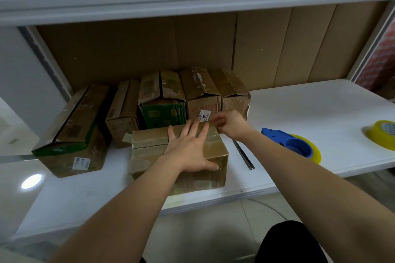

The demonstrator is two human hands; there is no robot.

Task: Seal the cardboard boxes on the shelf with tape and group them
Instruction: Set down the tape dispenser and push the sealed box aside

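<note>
A brown cardboard box point(149, 153) stands near the front edge of the white shelf point(299, 109). My left hand point(191, 147) lies flat on its top with fingers spread and the thumb down its front. My right hand point(229, 123) is at the box's far right corner, fingers curled as if pinching tape there; what it holds is blurred. Behind stand several more boxes in a row, among them a long box point(72, 130) at the left, a green-fronted box point(163, 100) and a labelled box point(202, 96).
A blue tape dispenser point(288, 143) with a yellowish roll lies on the shelf right of the box. A second yellow tape roll point(380, 133) sits at the far right. A dark thin strip point(243, 155) lies beside the box. Cardboard sheets point(277, 49) line the shelf's back.
</note>
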